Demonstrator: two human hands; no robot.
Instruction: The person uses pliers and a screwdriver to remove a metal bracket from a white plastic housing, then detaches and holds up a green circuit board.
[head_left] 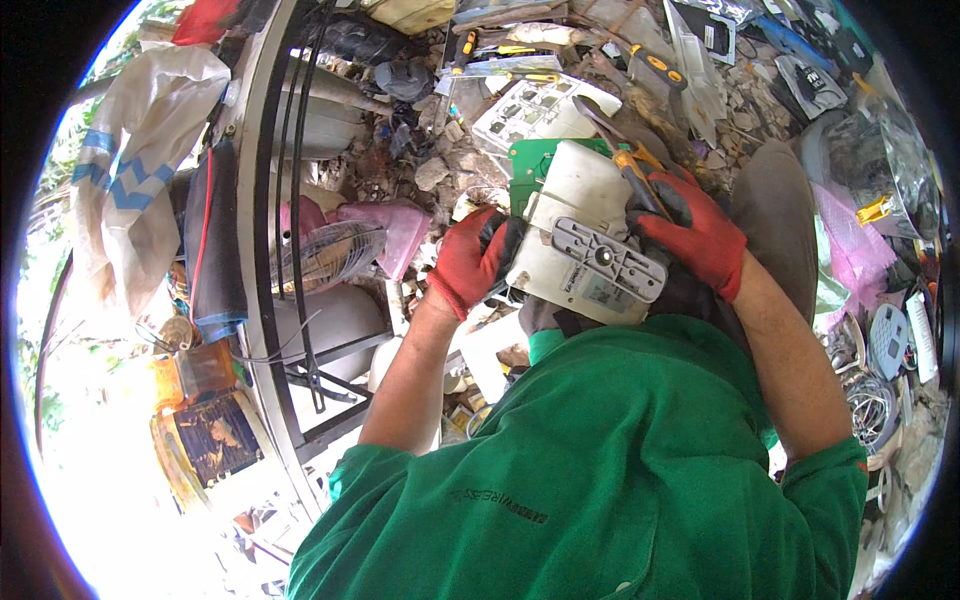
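Casing (580,225), white plastic with grey bracket, gripped by left hand (468,262) and right hand (700,235)

Rubble (440,170), white sack (140,130), pink bag (395,230)

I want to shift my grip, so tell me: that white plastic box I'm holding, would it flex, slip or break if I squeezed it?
The white plastic box looks rigid, so it probably won't flex. Its smooth casing might slip, though the gloved left hand and right hand should grip it. The green circuit board poking out looks fragile.
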